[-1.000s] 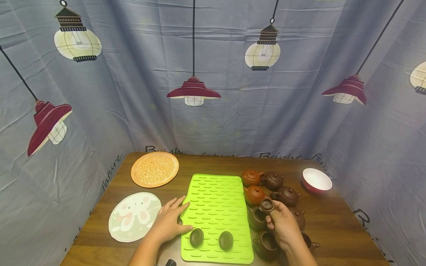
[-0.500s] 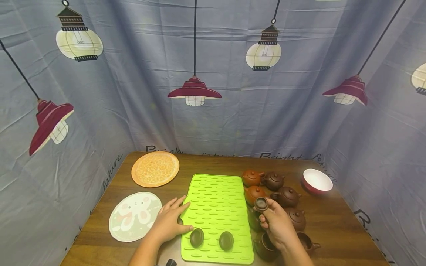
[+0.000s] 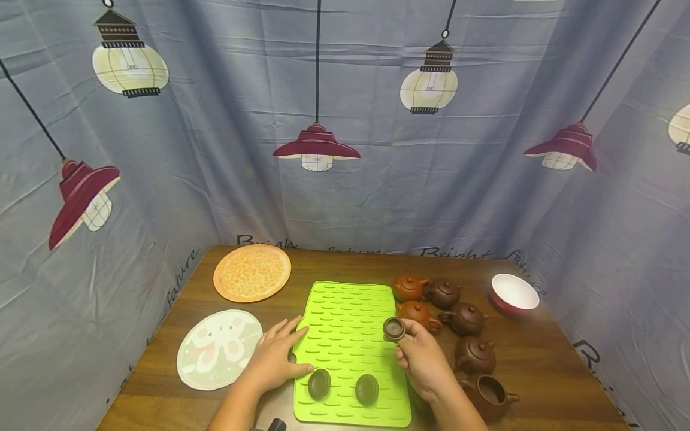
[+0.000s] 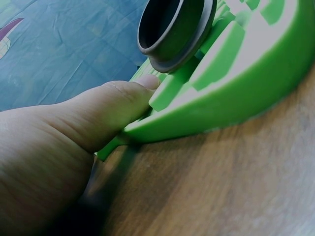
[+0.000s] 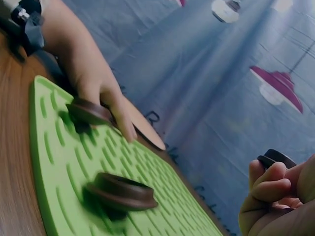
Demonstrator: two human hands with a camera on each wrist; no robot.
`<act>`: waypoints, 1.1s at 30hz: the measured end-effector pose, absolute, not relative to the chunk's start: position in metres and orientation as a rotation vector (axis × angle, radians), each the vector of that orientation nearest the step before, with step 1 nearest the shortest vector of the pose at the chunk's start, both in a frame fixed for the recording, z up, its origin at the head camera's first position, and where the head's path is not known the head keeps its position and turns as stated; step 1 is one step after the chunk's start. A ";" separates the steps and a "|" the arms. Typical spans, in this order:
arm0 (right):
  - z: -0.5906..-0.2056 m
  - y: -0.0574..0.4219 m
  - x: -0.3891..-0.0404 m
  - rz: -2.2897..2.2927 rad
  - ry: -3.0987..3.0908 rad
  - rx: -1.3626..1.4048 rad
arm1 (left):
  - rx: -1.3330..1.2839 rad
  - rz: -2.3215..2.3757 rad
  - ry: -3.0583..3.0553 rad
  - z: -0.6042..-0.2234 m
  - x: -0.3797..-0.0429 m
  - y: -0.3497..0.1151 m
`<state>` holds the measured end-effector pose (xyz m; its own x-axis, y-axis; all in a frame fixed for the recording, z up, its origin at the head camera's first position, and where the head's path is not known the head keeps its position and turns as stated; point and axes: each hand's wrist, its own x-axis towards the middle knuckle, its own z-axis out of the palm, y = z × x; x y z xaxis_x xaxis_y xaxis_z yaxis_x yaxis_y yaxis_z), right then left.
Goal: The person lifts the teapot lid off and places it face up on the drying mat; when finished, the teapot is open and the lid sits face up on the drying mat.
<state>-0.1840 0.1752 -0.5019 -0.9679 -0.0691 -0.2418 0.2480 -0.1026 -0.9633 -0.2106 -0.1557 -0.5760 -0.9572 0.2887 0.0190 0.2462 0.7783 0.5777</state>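
My right hand (image 3: 428, 362) pinches a small dark brown teapot lid (image 3: 394, 329), hollow side up, above the right part of a green ridged mat (image 3: 345, 317). In the right wrist view the held lid (image 5: 276, 158) is partly hidden by fingers. My left hand (image 3: 276, 356) lies with fingers spread at the mat's left edge, its thumb on the mat. Beside that thumb stands one dark lid (image 3: 319, 384), and a second lid (image 3: 367, 389) sits to its right. A lidless brown teapot (image 3: 492, 392) is right of my right forearm, which hides things beneath it.
Orange-brown teapots (image 3: 408, 288) and several dark lidded teapots (image 3: 466, 318) stand right of the mat. A red and white bowl (image 3: 514, 292) sits at the far right. An orange round mat (image 3: 252, 273) and a rabbit-print mat (image 3: 220, 349) lie left.
My right hand has carried the lid leftward from over the teapots to above the mat, uncovering more of the right-hand teapots. My left hand has stayed in place.
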 end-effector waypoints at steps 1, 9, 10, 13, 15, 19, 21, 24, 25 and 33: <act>-0.502 0.172 -0.184 -2.161 1.956 0.190 | 0.438 0.923 2.896 -0.576 -0.211 -0.156; -0.501 0.146 -0.186 -2.016 2.014 0.057 | 0.450 0.915 2.900 -0.577 -0.210 -0.155; -0.502 0.142 -0.187 -2.008 2.010 0.034 | 0.450 0.914 2.902 -0.578 -0.210 -0.155; -0.505 0.131 -0.189 -1.981 1.998 -0.020 | 0.446 0.905 2.905 -0.577 -0.210 -0.156; -0.508 0.124 -0.191 -1.977 1.981 -0.050 | 0.444 0.905 2.906 -0.577 -0.211 -0.156; -0.512 0.109 -0.196 -1.943 1.991 -0.091 | 0.441 0.911 2.905 -0.576 -0.211 -0.156; -0.513 0.103 -0.198 -1.894 2.041 -0.100 | 0.440 0.914 2.903 -0.576 -0.211 -0.156; -0.513 0.095 -0.202 -1.787 2.151 -0.096 | 0.447 0.911 2.903 -0.576 -0.211 -0.157; -0.513 0.093 -0.204 -1.754 2.181 -0.096 | 0.449 0.909 2.905 -0.576 -0.211 -0.157; -0.516 0.083 -0.211 -1.624 2.238 -0.098 | 0.452 0.901 2.906 -0.576 -0.212 -0.157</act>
